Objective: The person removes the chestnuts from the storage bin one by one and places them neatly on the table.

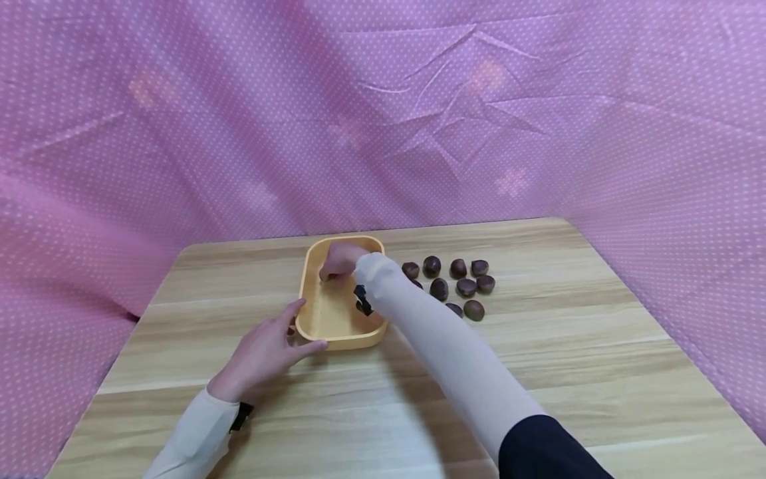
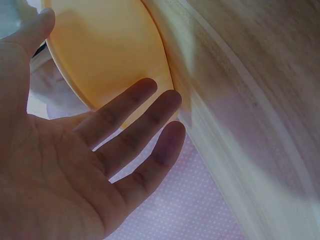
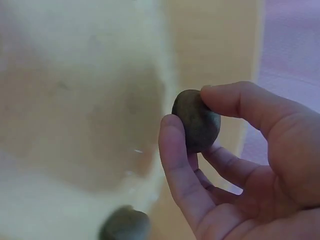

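Note:
A yellow rectangular tray [image 1: 342, 344] with rounded corners sits on the wooden table. Inside it, near the far end, my right hand [image 1: 342, 258] pinches a dark brown chestnut [image 3: 197, 120] between thumb and fingers, beside the tray's wall. A second chestnut [image 3: 125, 224] lies in the tray, partly cut off by the frame's lower edge. At the tray's near left corner, my left hand [image 1: 263, 349] touches the rim with thumb and index finger spread. Its other fingers [image 2: 135, 137] extend loosely alongside the tray's outer wall.
Right of the tray, several loose chestnuts [image 1: 439, 289] lie on the table [image 1: 568, 332], some partly hidden behind the right forearm [image 1: 443, 352]. Pink dotted cloth [image 1: 383, 120] hangs behind the table and along both sides.

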Motion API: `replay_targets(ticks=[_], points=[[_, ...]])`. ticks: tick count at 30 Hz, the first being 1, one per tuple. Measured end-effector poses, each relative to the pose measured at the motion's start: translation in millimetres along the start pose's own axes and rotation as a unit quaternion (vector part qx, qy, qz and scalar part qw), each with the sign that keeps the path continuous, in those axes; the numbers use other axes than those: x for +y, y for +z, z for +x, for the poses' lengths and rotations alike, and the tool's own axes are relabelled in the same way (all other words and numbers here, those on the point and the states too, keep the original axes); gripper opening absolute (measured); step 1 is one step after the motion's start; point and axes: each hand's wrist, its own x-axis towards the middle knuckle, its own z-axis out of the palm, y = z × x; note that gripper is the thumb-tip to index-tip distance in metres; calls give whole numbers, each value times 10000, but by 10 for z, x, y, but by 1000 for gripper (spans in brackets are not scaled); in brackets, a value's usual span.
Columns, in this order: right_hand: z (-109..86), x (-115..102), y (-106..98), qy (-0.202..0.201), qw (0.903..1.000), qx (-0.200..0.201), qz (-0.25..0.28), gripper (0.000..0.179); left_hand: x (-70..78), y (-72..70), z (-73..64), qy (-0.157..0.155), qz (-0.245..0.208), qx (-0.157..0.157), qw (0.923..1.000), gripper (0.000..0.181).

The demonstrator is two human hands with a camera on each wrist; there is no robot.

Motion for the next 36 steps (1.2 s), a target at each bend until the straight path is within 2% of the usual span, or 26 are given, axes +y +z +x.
replay_targets(ticks=[4, 9, 15, 19, 22, 30, 36], points=[[-166, -37, -103, -210, 9986, 169, 458, 23, -8, 16, 0, 35, -9, 41, 10000, 110], [-367, -62, -237, -542, 9945, 373, 819, 11, -15, 18, -3, 63, -47, 39, 10000, 109], [-672, -4, -423, -821, 9874, 627, 1195, 27, 4, -2, -11, 28, -34, 9, 10000, 111], [-854, 93, -540, -1040, 9776, 653, 1711, 33, 16, -4, -11, 34, -53, 22, 10000, 110], [-988, 203, -625, -1105, 9739, 804, 1810, 35, 21, -3, -7, 49, -55, 38, 10000, 110], [-1378, 596, -778, -1206, 9734, 1274, 1473, 32, 19, -20, -13, -22, -45, 2, 10000, 111], [-1722, 1056, -874, -884, 9742, 1626, 1288, 40, 30, -3, -13, 35, -70, 61, 10000, 111]])
